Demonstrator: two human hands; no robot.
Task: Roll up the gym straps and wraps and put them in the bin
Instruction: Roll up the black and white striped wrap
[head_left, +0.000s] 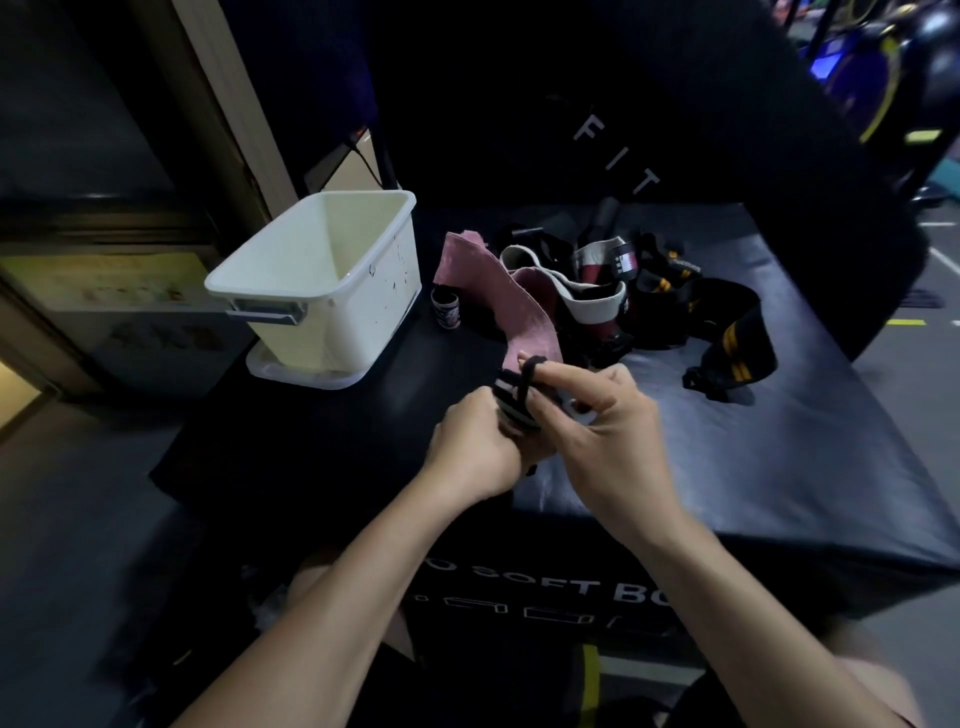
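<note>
My left hand (475, 447) grips the rolled end of a pink wrap (519, 306) with black and grey stripes, just above the black padded box. My right hand (602, 421) pinches the wrap's black loop (529, 376) over the roll. The pink wrap's free length trails back toward the pile of straps (613, 280). The white bin (332, 270) stands to the left, looking empty inside. One small rolled wrap (447, 307) stands upright between the bin and the pile.
A black strap with yellow stripes (732, 338) lies at the right of the pile. The black soft box (779, 457) serves as the work surface; its front edge is near my forearms. Dark gym gear stands behind.
</note>
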